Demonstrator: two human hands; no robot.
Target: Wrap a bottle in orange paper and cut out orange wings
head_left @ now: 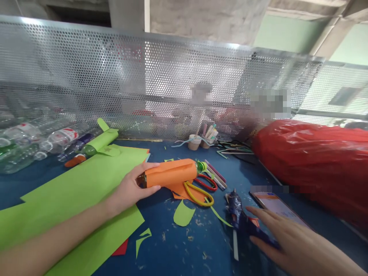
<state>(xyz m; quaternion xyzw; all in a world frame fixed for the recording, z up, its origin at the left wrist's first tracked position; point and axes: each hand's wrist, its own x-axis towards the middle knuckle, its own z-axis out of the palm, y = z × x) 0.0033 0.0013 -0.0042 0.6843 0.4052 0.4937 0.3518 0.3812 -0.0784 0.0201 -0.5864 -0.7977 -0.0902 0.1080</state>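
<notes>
1 orange-wrapped btl (172, 172), lying approx. level mid-surface (163, 253), green cap to the R. L hand (126, 188) has its base end: grip pinched on it, thumb one side, fingers the other. Just below/beside the cap end: 2 scissor loops, 1 yellow (195, 199), 1 red (215, 184), orange paper (181, 190) partly under the yellow one, plus a few pens (217, 172), exact no. unclear. Nearer: 1 rounded green piece (183, 214), 2 small green offcuts (140, 243).

R hand (293, 237): grip spread, thumb & fingers apart around handle of 1 dk blue glue gun (235, 211); can't tell if touching. 1 phone (278, 207) just beyond.

Containers: 2 small cups (194, 142) at the back, R one w/ several pens, L one w/ at least 1 stick. 1 red bag (316, 157) far R, contents hidden.

L side: green sheets (86, 184), 1 green-wrapped btl (103, 142), several clear btls (61, 136), overlapping, can't count.
</notes>
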